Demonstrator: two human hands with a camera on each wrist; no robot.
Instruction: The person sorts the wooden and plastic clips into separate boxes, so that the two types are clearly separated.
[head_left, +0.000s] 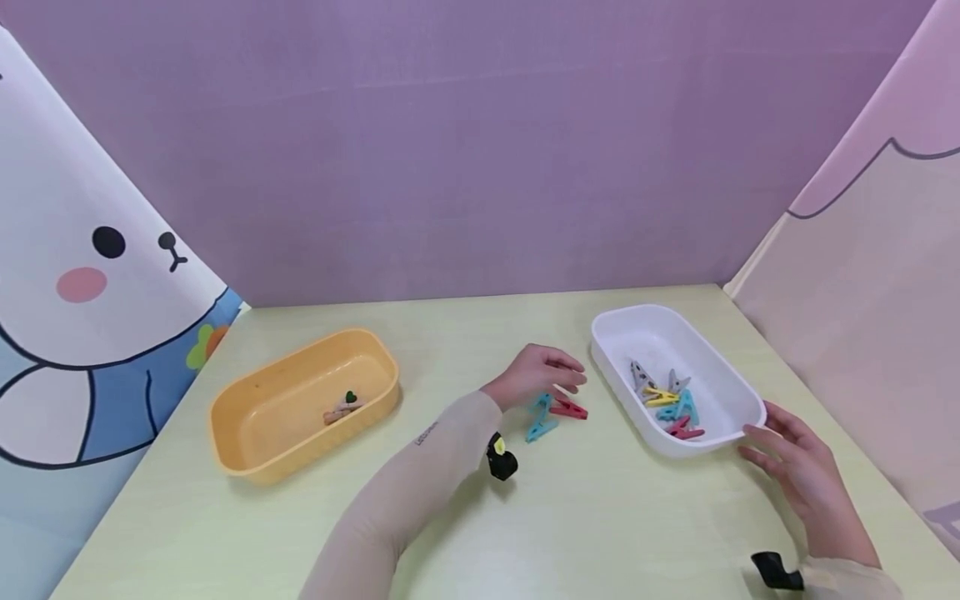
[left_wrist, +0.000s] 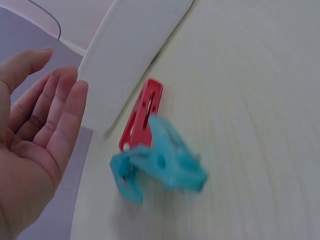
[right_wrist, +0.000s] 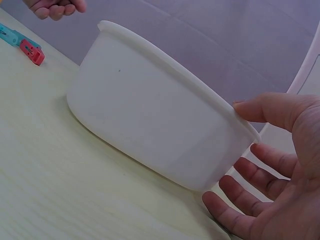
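Note:
My left hand (head_left: 534,375) hovers over a small group of clothespins, its fingers loosely bent and nothing held. Beneath it lie a red clothespin (head_left: 570,409) and teal clothespins (head_left: 542,429); in the left wrist view a teal clothespin (left_wrist: 172,162) looks blurred. At the near right corner of the white tub (right_wrist: 150,105), my right hand (head_left: 802,462) touches the rim with its thumb, the fingers spread along the outer wall. Inside that tub lie grey clothespins (head_left: 642,379), a yellow clothespin (head_left: 662,397), teal ones (head_left: 684,407) and pinkish-red ones (head_left: 684,429).
A yellow tub (head_left: 277,400) stands at the left of the pale table (head_left: 600,525), with small wooden clothespins (head_left: 343,410) inside. A purple backdrop (head_left: 480,167) rises along the table's back edge, and printed cloth panels flank both sides.

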